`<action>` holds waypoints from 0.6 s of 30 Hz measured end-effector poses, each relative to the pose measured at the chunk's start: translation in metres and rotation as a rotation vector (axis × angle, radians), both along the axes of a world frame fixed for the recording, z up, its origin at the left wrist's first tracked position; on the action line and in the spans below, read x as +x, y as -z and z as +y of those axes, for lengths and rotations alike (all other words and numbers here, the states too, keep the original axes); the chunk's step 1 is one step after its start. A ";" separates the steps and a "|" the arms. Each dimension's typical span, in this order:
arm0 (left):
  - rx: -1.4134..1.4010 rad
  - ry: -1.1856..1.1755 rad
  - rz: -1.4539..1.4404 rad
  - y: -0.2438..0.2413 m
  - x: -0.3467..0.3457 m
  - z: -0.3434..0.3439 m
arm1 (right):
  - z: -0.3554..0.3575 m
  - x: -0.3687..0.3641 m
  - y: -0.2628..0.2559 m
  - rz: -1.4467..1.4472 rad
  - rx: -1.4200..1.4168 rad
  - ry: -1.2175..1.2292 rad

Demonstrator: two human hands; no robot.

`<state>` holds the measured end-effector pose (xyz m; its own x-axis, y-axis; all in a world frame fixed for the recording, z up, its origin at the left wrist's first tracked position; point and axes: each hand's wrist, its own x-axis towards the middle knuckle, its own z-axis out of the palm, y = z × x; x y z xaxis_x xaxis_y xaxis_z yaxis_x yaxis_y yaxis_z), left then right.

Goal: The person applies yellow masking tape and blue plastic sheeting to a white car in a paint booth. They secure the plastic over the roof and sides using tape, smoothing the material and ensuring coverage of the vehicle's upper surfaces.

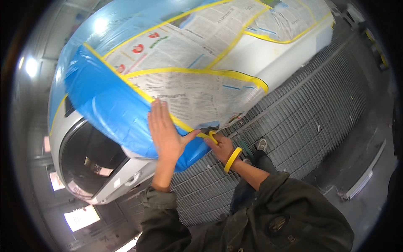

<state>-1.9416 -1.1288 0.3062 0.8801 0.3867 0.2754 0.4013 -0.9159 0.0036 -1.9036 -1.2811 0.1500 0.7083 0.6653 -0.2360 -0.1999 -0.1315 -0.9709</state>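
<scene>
A white car's body is covered with newspaper [189, 91], blue plastic film [110, 110] and strips of yellow masking tape [138, 89]. My left hand [163, 132] lies with its palm on the blue film, fingertips at the tape seam and thumb stretched along the tape. Lower right, at the end of that seam, my right hand [221, 148] grips a loop of yellow tape; whether a roll is attached cannot be told. A yellow band [233, 160] circles my right wrist. Blue film hangs below both hands.
The car's side window [91, 157] and door handle [133, 179] are uncovered at the lower left. A metal floor grating [292, 110] runs beside the car, with my shoe [262, 145] on it. A long pale strip [366, 176] lies on the floor at the right.
</scene>
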 end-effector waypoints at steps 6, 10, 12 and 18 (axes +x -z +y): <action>0.095 0.039 -0.072 0.017 -0.006 0.002 | -0.011 -0.015 0.033 -0.073 0.182 0.068; 0.202 0.085 -0.120 0.031 -0.017 0.016 | -0.007 -0.024 0.071 -0.150 0.324 0.044; 0.251 0.086 -0.165 0.029 -0.017 0.020 | 0.002 -0.019 0.089 -0.209 0.472 0.055; 0.292 0.104 -0.254 0.037 -0.021 0.013 | -0.018 -0.030 0.149 -0.232 0.736 0.068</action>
